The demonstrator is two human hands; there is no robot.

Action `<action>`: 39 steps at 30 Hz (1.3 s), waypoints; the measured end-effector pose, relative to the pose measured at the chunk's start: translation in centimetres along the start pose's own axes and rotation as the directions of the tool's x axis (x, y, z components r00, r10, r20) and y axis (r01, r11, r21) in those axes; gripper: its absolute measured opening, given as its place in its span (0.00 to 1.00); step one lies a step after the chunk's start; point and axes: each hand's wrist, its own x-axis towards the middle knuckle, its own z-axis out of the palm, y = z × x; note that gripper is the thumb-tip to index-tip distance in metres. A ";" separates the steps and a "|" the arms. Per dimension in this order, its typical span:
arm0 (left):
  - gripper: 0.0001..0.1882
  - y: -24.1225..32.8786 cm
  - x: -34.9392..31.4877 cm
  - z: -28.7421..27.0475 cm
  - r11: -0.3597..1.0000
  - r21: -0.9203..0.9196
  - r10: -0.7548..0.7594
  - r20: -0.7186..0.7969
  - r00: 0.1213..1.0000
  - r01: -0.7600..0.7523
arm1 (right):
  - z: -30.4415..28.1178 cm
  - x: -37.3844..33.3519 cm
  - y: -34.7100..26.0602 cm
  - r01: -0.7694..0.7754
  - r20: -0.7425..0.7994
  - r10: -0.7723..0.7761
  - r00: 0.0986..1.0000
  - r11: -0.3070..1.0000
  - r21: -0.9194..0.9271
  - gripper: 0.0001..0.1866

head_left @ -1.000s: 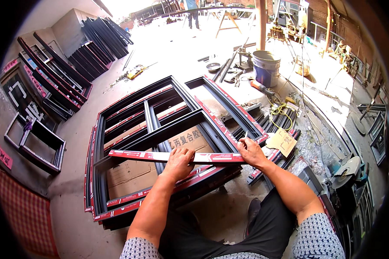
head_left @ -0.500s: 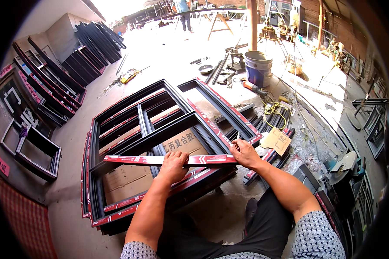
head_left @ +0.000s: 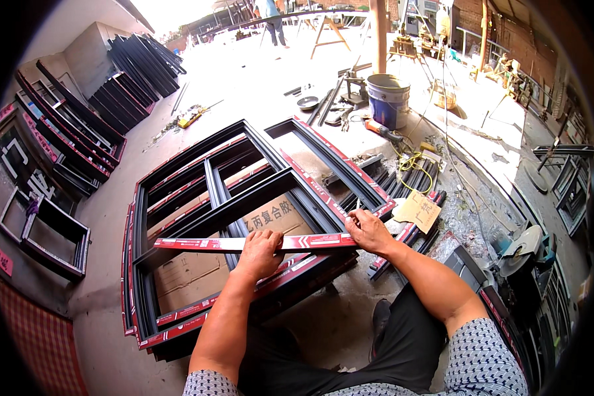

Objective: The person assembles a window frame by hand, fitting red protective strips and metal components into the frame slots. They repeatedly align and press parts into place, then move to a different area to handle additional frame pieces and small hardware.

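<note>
Across the middle of a red-and-white-faced bar [head_left: 320, 242], the left hand [head_left: 261, 253] curls its fingers closely over it, palm down. At the bar's right end, the right hand [head_left: 369, 231] bends its fingers around a small white stick [head_left: 358, 204]; their hold on the bar is partly hidden. The bar lies crosswise over stacked dark frames [head_left: 264, 186], with printed cardboard [head_left: 185, 277] visible through the openings.
</note>
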 end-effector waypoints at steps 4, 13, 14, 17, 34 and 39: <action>0.17 -0.1 0.0 -0.1 1.000 0.004 -0.003 0.015 1.000 0.003 | -0.1 0.0 -0.2 0.015 0.001 -0.015 1.000 1.000 0.002 0.25; 0.17 -0.1 0.0 -0.1 1.000 0.010 0.006 0.007 1.000 -0.006 | -0.1 0.0 -0.4 0.009 0.003 -0.009 1.000 1.000 -0.006 0.25; 0.17 0.0 0.0 -0.1 1.000 0.013 0.007 0.014 1.000 -0.007 | -0.1 0.0 -0.4 0.009 0.003 -0.009 1.000 1.000 -0.003 0.25; 0.18 0.0 -0.1 -0.1 1.000 0.011 0.009 0.003 1.000 -0.009 | -0.1 0.0 -0.4 0.004 0.004 -0.004 1.000 1.000 -0.004 0.25; 0.18 0.0 0.0 -0.2 1.000 0.008 -0.009 0.029 1.000 0.009 | 0.2 -0.1 0.0 0.014 -0.012 -0.014 1.000 1.000 -0.003 0.24; 0.18 0.0 0.1 -0.3 1.000 0.015 -0.024 0.046 0.999 0.023 | 0.1 -0.1 0.0 0.017 0.003 -0.017 1.000 1.000 -0.008 0.25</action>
